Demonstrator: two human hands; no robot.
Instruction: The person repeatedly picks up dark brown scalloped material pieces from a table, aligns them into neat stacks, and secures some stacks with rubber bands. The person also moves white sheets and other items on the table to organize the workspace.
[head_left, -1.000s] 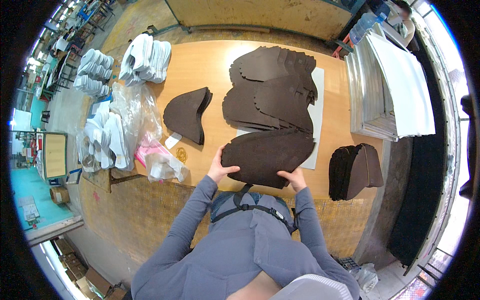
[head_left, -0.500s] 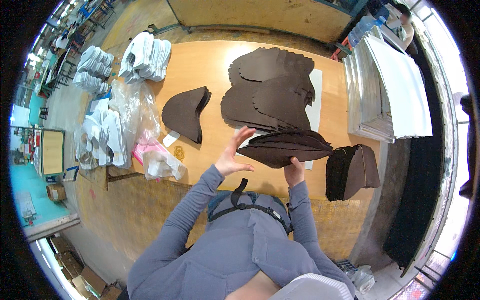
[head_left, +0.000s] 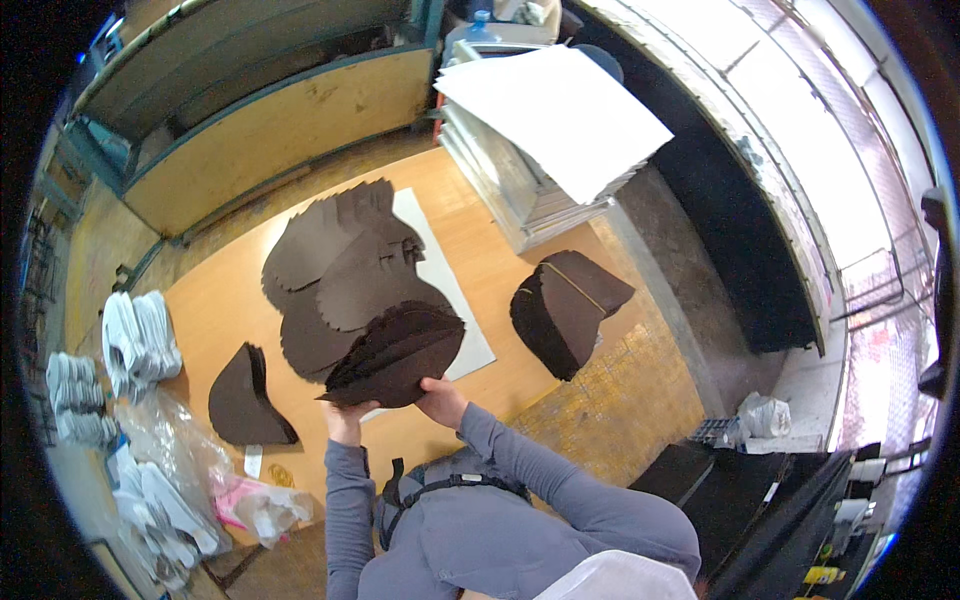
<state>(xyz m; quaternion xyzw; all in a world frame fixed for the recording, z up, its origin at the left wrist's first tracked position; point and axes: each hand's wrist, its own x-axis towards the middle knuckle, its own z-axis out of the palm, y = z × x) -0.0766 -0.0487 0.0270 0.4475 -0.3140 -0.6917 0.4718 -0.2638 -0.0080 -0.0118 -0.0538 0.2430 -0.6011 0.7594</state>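
Between my two hands is a stack of dark brown cut pieces (head_left: 405, 368), curved in outline and fanned slightly along its upper edges. My left hand (head_left: 346, 421) grips its left end from below, with the fingers partly hidden underneath. My right hand (head_left: 441, 403) holds the near right edge, thumb on top. Just beyond lies a larger spread of overlapping brown pieces (head_left: 340, 245) on a white sheet (head_left: 462, 325). To the left rests a smaller brown stack (head_left: 243, 405). At the right, a brown bundle (head_left: 580, 300) has a yellow band around it.
A tall pile of white sheets (head_left: 560, 115) stands on the wooden table (head_left: 510, 375) at its far right. Along the left are white cut pieces (head_left: 140, 345), clear plastic bags (head_left: 180, 435), a pink package (head_left: 240, 500), a small white tag (head_left: 253, 460) and yellow rubber bands (head_left: 281, 474).
My left hand, open beside the stack's left tip before, has closed on that end. My right hand keeps its hold. The view has swung to the right.
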